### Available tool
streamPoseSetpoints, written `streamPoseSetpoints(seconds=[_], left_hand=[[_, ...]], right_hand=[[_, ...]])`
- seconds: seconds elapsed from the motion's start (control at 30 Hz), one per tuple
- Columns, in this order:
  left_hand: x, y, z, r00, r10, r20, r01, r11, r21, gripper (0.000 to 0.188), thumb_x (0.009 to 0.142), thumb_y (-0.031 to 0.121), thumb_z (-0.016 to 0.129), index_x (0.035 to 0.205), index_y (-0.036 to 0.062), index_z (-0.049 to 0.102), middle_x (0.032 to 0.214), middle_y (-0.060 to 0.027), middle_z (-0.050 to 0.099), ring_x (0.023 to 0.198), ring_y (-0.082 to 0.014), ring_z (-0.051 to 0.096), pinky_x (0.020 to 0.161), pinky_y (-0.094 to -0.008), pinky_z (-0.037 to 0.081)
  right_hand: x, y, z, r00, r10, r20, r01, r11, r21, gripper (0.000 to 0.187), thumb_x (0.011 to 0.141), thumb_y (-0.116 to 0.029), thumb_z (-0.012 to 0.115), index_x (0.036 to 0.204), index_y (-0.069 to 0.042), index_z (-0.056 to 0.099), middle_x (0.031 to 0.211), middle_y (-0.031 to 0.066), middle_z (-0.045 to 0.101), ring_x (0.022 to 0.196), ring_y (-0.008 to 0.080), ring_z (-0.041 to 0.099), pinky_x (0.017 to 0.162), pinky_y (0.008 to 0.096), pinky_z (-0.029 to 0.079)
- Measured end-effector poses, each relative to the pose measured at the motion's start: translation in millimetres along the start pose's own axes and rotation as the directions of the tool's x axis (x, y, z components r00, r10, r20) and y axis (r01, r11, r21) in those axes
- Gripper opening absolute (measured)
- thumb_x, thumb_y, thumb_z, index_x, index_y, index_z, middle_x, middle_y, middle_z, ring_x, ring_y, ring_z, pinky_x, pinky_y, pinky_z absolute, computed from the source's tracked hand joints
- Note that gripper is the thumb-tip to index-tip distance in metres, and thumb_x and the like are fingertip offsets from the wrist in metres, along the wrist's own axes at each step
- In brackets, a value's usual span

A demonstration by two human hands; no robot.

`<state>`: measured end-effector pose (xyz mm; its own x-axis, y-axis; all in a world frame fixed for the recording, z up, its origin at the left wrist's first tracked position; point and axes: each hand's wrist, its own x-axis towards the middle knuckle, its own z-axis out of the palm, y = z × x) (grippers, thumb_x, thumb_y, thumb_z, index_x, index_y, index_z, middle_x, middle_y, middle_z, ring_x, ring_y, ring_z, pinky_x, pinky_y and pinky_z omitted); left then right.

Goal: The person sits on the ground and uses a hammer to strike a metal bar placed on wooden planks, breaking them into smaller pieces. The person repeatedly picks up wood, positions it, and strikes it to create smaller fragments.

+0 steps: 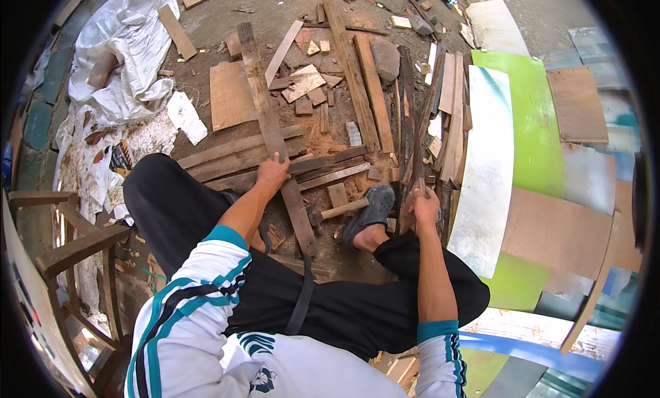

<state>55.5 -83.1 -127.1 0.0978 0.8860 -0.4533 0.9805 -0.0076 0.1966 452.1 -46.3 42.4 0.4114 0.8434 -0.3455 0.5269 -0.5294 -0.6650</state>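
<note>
My left hand (273,172) grips a long, weathered wooden plank (260,99) at about its middle. The plank slants from the far ground toward my lap, its near end by a dark strap (300,298) on my trousers. On the right, my right hand (424,204) is closed around a thin, dark wooden strip (416,154) that points away from me, beside a pile of similar strips. Between my hands lies what looks like a hammer with a pale wooden handle (345,208), touching my grey clog (371,209).
Wood offcuts and several boards (240,150) litter the ground ahead. A white sack (127,44) lies far left, above a wooden stool frame (82,250). White sheets (485,171), green sheets (519,116) and brown panels (560,229) cover the right side. A grey stone (386,60) sits farther off.
</note>
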Motion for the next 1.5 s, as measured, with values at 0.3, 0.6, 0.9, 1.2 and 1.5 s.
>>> streamPoseSetpoints(seconds=[0.3, 0.6, 0.9, 1.2, 1.5], left_hand=[[7.9, -6.2, 9.0, 0.999, 0.039, -0.015, -0.039, 0.999, 0.009, 0.058, 0.091, 0.043, 0.065, 0.141, 0.0169, 0.048, 0.147, -0.0251, 0.046, 0.106, -0.0372, 0.066, 0.081, -0.0446, 0.057], [1.8, -5.3, -5.9, 0.975, -0.018, -0.221, 0.003, 0.998, -0.069, 0.054, 0.091, 0.037, 0.066, 0.137, 0.0116, 0.052, 0.133, -0.0195, 0.058, 0.108, -0.0344, 0.065, 0.078, -0.0452, 0.056], [19.9, -3.3, -28.1, 0.994, -0.012, -0.11, 0.023, 0.995, 0.1, 0.036, 0.09, 0.024, 0.068, 0.117, 0.0016, 0.062, 0.108, -0.0176, 0.064, 0.087, -0.0348, 0.07, 0.07, -0.0441, 0.057], [25.6, -11.4, -20.8, 0.961, 0.125, -0.247, -0.005, 0.9, 0.436, 0.06, 0.084, 0.035, 0.072, 0.133, 0.0032, 0.057, 0.138, -0.0148, 0.052, 0.137, -0.0301, 0.04, 0.108, -0.0466, 0.036], [30.4, 6.3, -17.6, 0.915, 0.057, -0.399, -0.184, 0.939, -0.289, 0.05, 0.097, 0.04, 0.057, 0.126, 0.0001, 0.062, 0.128, -0.0164, 0.06, 0.125, -0.0307, 0.05, 0.103, -0.0419, 0.041]], right_hand=[[-101.1, -104.3, -2.6, 0.978, -0.09, 0.189, -0.02, 0.859, 0.512, 0.048, 0.09, -0.001, 0.053, 0.137, 0.008, 0.048, 0.079, 0.0038, 0.054, 0.063, 0.0133, 0.053, 0.06, 0.0314, 0.051], [-133.1, -56.3, 20.4, 0.965, -0.011, 0.261, -0.117, 0.875, 0.47, 0.055, 0.091, -0.002, 0.055, 0.144, 0.008, 0.041, 0.079, 0.0027, 0.057, 0.06, 0.0102, 0.051, 0.055, 0.0276, 0.045], [-125.3, -69.2, 18.7, 0.966, -0.007, 0.257, -0.143, 0.817, 0.558, 0.051, 0.093, -0.005, 0.055, 0.142, 0.005, 0.045, 0.071, 0.0014, 0.054, 0.054, 0.0077, 0.048, 0.049, 0.0255, 0.041], [-136.0, -42.2, 40.3, 0.909, -0.26, 0.327, 0.095, 0.891, 0.444, 0.055, 0.094, -0.003, 0.054, 0.147, 0.005, 0.041, 0.085, 0.0036, 0.06, 0.062, 0.0065, 0.051, 0.055, 0.0233, 0.042], [-162.4, -43.3, 58.1, 0.825, -0.434, 0.361, 0.399, 0.901, 0.17, 0.052, 0.095, -0.007, 0.056, 0.144, 0.005, 0.045, 0.102, 0.0145, 0.071, 0.09, 0.0205, 0.068, 0.084, 0.0313, 0.052]])
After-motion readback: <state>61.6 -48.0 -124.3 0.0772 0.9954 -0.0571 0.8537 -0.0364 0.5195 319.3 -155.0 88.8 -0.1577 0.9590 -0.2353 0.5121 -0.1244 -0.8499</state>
